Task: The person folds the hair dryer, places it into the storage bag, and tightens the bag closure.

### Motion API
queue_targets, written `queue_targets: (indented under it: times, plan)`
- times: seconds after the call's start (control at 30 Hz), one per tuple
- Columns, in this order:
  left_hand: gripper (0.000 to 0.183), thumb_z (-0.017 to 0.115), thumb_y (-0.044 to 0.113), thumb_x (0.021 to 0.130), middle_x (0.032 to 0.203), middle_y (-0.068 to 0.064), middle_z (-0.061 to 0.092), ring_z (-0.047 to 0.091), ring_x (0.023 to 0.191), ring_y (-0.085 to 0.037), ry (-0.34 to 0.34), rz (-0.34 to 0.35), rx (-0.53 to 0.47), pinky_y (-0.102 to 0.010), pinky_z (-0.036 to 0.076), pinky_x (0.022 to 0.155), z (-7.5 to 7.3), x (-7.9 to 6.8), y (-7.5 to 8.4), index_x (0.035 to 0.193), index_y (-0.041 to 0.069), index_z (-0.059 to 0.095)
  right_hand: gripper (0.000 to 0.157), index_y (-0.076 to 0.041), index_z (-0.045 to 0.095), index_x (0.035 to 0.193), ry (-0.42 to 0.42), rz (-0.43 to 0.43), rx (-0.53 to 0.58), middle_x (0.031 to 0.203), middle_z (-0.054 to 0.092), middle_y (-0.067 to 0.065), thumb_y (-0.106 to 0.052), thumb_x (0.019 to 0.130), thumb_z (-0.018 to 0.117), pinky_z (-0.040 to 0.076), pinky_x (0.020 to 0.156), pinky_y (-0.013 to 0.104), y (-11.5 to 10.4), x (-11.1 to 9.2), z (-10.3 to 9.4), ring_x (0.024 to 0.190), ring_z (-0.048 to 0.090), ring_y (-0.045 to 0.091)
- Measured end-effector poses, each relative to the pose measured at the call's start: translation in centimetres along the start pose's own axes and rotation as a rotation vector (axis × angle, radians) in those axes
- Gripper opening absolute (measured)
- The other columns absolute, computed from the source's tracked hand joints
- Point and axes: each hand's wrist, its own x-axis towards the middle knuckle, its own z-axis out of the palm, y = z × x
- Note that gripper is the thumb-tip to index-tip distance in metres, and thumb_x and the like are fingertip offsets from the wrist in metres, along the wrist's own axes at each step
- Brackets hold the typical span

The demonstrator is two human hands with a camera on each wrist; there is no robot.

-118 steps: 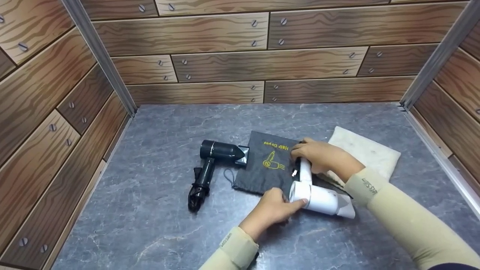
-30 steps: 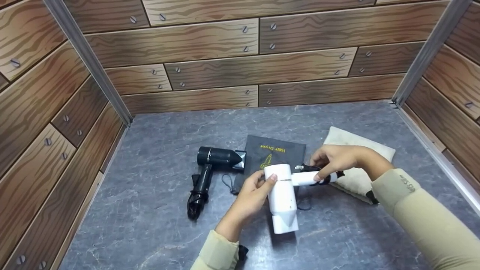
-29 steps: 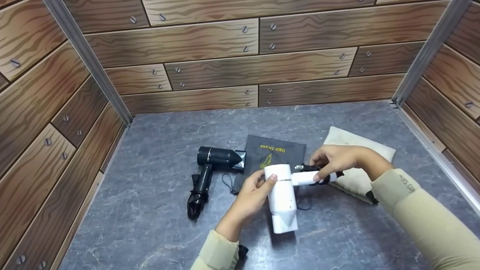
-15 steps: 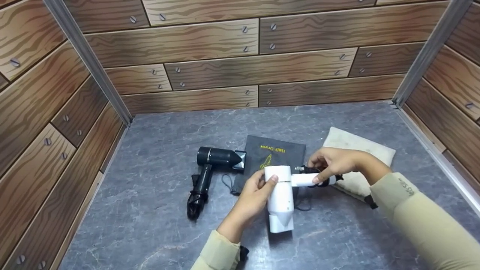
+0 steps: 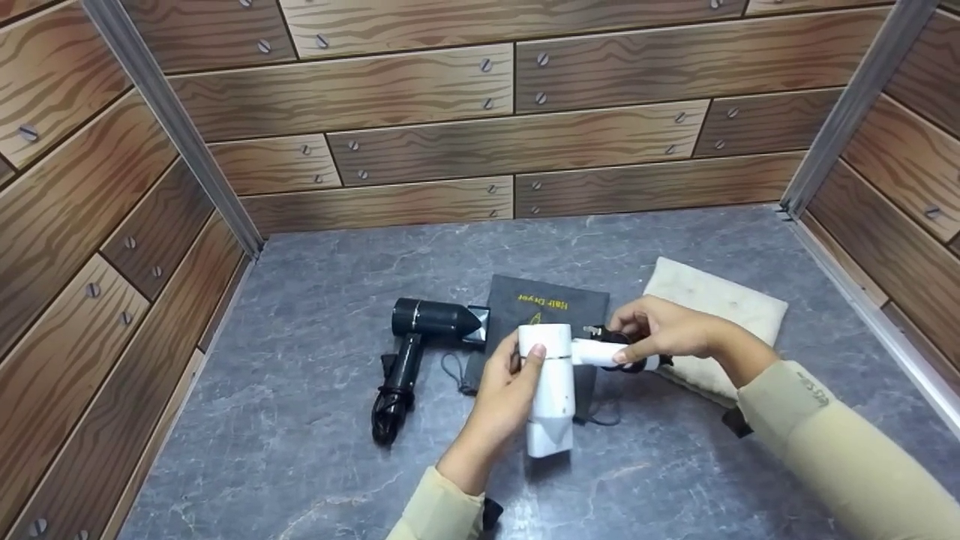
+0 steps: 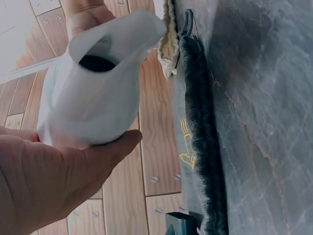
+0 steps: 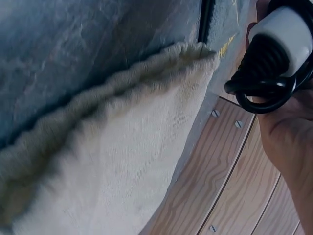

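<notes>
Forearms angled inward, my left hand (image 5: 504, 390) clasps the white hair dryer (image 5: 553, 382) above the table (image 5: 300, 375); my right hand (image 5: 667, 331) pinches its handle (image 5: 596, 352). Some left fingers (image 5: 510, 351) disappear behind it.

I count two hair dryers, a white dryer (image 5: 552, 394) low centre and a black dryer (image 5: 430, 319) left of middle; two bags, a grey bag (image 5: 514, 311) mid-frame and a cream bag (image 5: 726, 297) at right. Two hands show, left hand (image 5: 507, 390) and right hand (image 5: 664, 330).
</notes>
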Motion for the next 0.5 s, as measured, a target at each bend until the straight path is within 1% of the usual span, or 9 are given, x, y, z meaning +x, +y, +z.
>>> queue_targets:
  times: [0.1,0.2,0.3,0.37,0.5]
  plan:
    - [0.056,0.053,0.019,0.112,0.128,-0.024,0.068,0.07,0.098,-0.022,0.032,0.005,-0.001,-0.036,0.062,0.087,0.0,0.0,0.0,0.159,-0.008,0.037,0.022,0.003,0.071,0.101,0.018,-0.011,0.018,0.079,0.061,-0.002,-0.01,0.089,0.085,0.049,0.066,0.021,0.1,0.2,0.6,0.072,0.055,0.006]
    - [0.056,0.052,0.018,0.112,0.134,-0.025,0.065,0.069,0.098,-0.021,0.06,0.016,-0.015,-0.035,0.062,0.087,-0.1,0.0,0.1,0.159,-0.007,0.035,0.024,0.004,0.072,0.102,0.037,-0.017,0.047,0.079,0.063,-0.002,-0.011,0.089,0.085,0.05,0.066,0.021,0.1,0.5,1.1,0.073,0.057,0.006]
    - [0.056,0.052,0.017,0.112,0.139,-0.025,0.063,0.069,0.1,-0.022,0.069,0.025,-0.031,-0.035,0.062,0.088,-0.1,0.0,0.2,0.159,-0.008,0.035,0.025,0.006,0.072,0.103,0.058,-0.018,0.082,0.08,0.066,-0.002,-0.008,0.088,0.085,0.05,0.066,0.02,0.1,0.5,1.5,0.073,0.059,0.006]
    - [0.055,0.053,0.016,0.111,0.137,-0.025,0.065,0.07,0.1,-0.022,0.069,0.03,-0.051,-0.036,0.062,0.088,-0.1,0.0,0.2,0.159,-0.007,0.037,0.025,0.008,0.071,0.103,0.073,-0.02,0.098,0.079,0.067,-0.003,-0.006,0.088,0.085,0.05,0.065,0.019,0.2,0.4,1.7,0.072,0.059,0.005]
    - [0.053,0.055,0.014,0.11,0.125,-0.025,0.07,0.071,0.094,-0.021,0.083,0.023,-0.086,-0.036,0.063,0.083,-0.2,0.2,0.3,0.156,-0.007,0.041,0.028,0.011,0.069,0.104,0.099,-0.008,0.152,0.08,0.071,-0.004,-0.004,0.087,0.085,0.051,0.065,0.018,0.1,0.2,2.3,0.072,0.062,0.004]
